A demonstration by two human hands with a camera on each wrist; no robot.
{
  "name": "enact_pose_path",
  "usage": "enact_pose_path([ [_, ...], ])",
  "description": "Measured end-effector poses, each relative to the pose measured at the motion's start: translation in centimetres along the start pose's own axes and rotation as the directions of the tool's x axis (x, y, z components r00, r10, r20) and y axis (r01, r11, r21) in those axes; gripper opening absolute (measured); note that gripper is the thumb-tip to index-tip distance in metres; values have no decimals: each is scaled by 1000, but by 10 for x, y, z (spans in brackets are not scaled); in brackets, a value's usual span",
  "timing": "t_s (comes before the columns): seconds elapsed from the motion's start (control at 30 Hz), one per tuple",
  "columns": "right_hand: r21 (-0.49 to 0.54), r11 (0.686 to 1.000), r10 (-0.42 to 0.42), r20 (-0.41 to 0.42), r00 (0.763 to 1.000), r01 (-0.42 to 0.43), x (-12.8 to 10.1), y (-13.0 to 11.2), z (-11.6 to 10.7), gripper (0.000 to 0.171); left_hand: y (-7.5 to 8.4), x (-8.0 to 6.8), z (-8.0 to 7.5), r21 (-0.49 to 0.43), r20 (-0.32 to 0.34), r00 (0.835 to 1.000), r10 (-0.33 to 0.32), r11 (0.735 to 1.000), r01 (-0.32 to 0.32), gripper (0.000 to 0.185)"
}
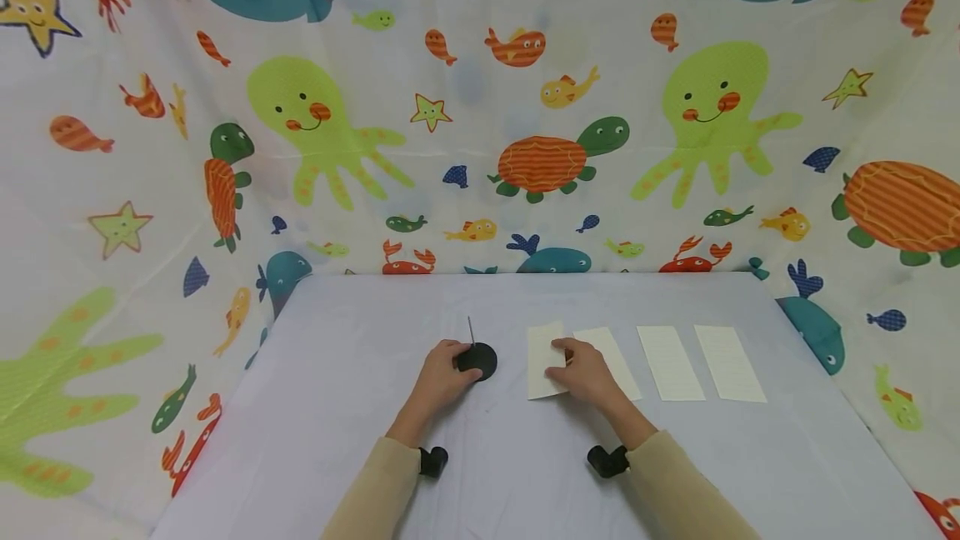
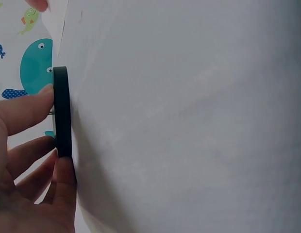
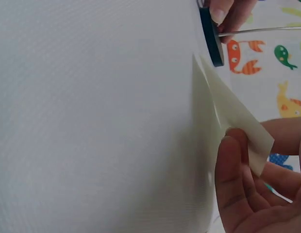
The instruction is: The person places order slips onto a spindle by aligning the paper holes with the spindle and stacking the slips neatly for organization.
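A bill spike stands on the white table, its round black base [image 1: 484,362] flat and its thin metal rod [image 1: 471,330] upright. My left hand [image 1: 441,375] grips the base from the left side, thumb on the near rim and fingers round the far one. In the left wrist view the base [image 2: 62,111] is edge-on between thumb and fingers. To the right of it, my right hand [image 1: 589,375] pinches a cream paper slip [image 1: 543,358] by its right edge. The right wrist view shows this slip [image 3: 233,109] bent up off the cloth between thumb and fingers.
Three more cream slips lie in a row to the right: a near slip [image 1: 609,357], a middle slip [image 1: 670,363] and a far slip [image 1: 730,363]. A patterned sea-animal curtain [image 1: 465,140] hangs behind and beside the white-covered table [image 1: 337,357].
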State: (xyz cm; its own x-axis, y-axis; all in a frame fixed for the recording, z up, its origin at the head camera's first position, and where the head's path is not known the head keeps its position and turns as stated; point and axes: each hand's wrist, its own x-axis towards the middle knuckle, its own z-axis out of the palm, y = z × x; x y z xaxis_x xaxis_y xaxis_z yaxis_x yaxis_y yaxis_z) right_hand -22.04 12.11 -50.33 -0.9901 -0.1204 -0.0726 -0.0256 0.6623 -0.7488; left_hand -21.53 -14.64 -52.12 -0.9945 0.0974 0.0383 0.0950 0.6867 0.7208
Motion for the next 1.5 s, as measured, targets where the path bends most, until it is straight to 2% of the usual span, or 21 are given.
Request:
enact_pose_path([
  [0.17, 17, 999, -46, -88, 995, 47, -1, 0, 3, 35, 1, 1, -1, 1, 7, 1000, -11, 1000, 11, 52],
  [0.37, 75, 996, -44, -141, 989, 55, -3, -2, 2, 29, -1, 4, -1, 11, 8, 1000, -16, 1000, 16, 52],
  [0.7, 153, 988, 8, -157, 988, 16, -4, -2, 4, 26, 1, 5, -3, 18, 19, 1000, -5, 1000, 5, 52],
  [0.97, 242, 970, 61, -151, 987, -22, -6, -7, 0, 28, 2, 5, -4, 14, 29, 999, -35, 999, 35, 52],
  [1.5, 320, 947, 62, -144, 988, -12, -12, -23, -4, 29, 1, 7, -4, 22, 31, 999, -7, 1000, 6, 51],
])
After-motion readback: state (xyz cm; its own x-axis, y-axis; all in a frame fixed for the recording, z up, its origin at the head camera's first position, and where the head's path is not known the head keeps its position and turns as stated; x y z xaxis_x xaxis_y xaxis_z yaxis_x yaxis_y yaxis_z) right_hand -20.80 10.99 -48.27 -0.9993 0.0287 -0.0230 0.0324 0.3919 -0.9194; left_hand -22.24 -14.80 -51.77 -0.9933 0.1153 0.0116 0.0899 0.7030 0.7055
